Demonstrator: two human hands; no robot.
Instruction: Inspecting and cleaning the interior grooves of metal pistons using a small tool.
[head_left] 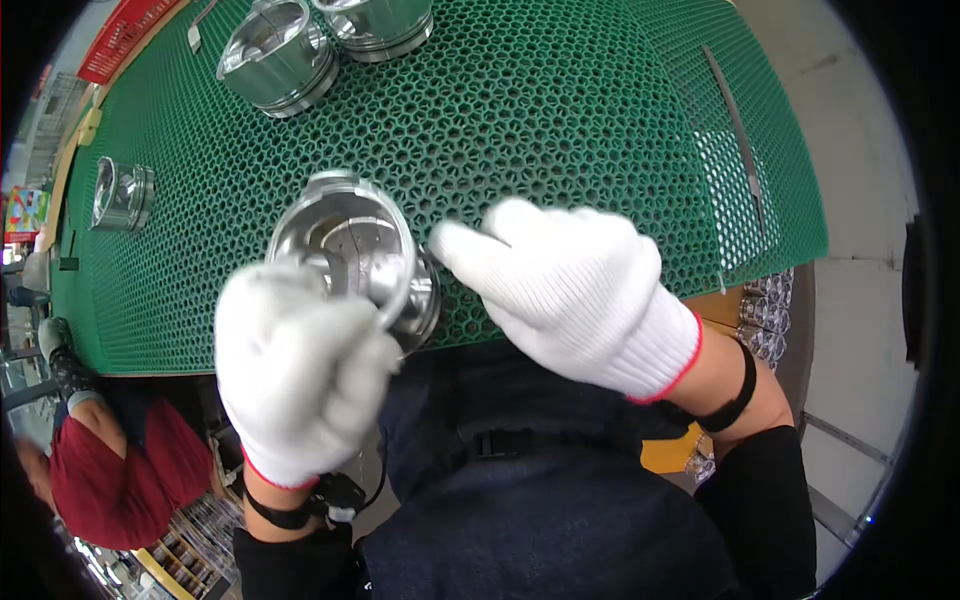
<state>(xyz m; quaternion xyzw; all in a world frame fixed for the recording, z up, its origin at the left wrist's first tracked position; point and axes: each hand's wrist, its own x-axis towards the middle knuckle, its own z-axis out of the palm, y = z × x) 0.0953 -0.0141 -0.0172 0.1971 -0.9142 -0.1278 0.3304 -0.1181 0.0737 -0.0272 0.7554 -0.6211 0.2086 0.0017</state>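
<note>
A shiny metal piston (350,240) rests tilted on the green mat, its hollow end facing up and its ring grooves at the lower right. My left hand (305,365), in a white knit glove and blurred, is curled closed over the piston's near left edge. Whether it grips the rim or some small thing is hidden. To the right of the piston, my right hand (560,285), gloved the same way, is closed with its thumb side towards the ring grooves. What its fingers may hold does not show.
Two more pistons (280,60) (375,25) stand at the far edge, and another piston (122,193) lies at the left. The green perforated mat (560,110) covers the table. A dark strip (735,125) lies at the right. Another person's red sleeve (100,480) shows at lower left.
</note>
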